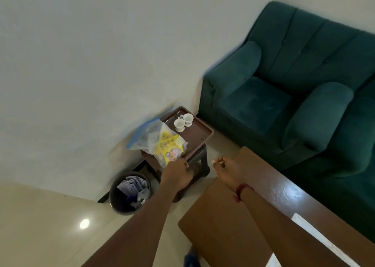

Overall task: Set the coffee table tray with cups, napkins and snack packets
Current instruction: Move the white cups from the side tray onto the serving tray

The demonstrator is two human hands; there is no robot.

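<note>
Two cups (183, 122) are standing at the tray's (199, 137) far end. Left hand (178, 173) is pinching the snack bag (162, 143) at the tray's near edge; right hand (227, 170) is hovering loosely curled, empty. Best slide the bag inward, since the bin (129, 192) is sitting below the bench (200, 161).

Two white cups (183, 121) are counted on one brown tray (199, 139); one clear plastic bag (151, 138) with yellow snack packets (169, 147) inside, number not discernible; one dark stool (199, 162) under the tray; one waste bin (129, 192); one wooden table (229, 212); two green armchairs (284, 80); two hands (178, 175) are seen
</note>
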